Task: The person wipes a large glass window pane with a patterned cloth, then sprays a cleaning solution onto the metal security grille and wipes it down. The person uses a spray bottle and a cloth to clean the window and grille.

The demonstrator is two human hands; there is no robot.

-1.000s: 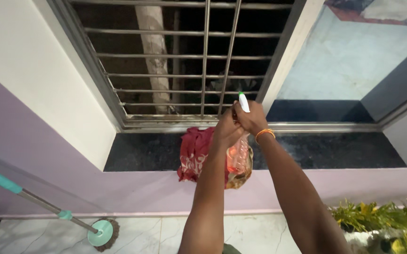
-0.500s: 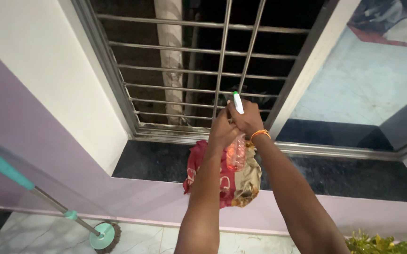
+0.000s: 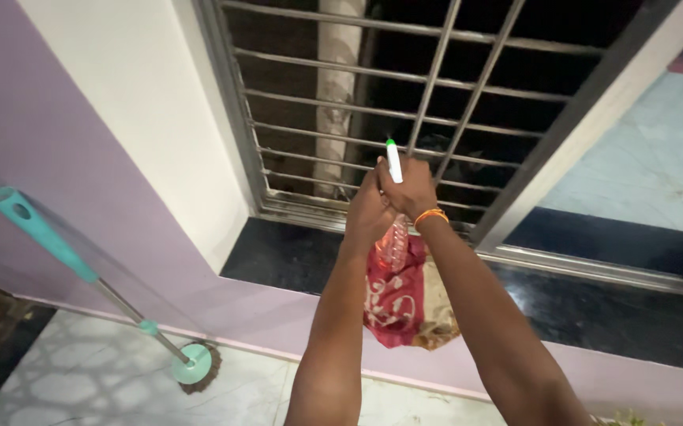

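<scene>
Black polished stone windowsill (image 3: 294, 264) under steel-barred window (image 3: 436, 87). Left hand (image 3: 369, 209) and right hand (image 3: 408, 188) clamped together around clear pinkish plastic spray bottle (image 3: 393, 241), white nozzle (image 3: 393, 160) up; red patterned cloth (image 3: 400, 296) near. Seemingly gripping the sprayer head; next needing firm grip.

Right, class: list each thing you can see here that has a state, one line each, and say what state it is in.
Spray bottle: upright, nozzle up, gripped by both hands.
Left hand: closed around the bottle's neck.
Right hand: closed around the sprayer head.
Cloth: crumpled, draped over the sill's edge.
Sill: dark, glossy.
Window grille: barred, dark beyond.
Mop: leaning on the wall, head on the floor.
</scene>
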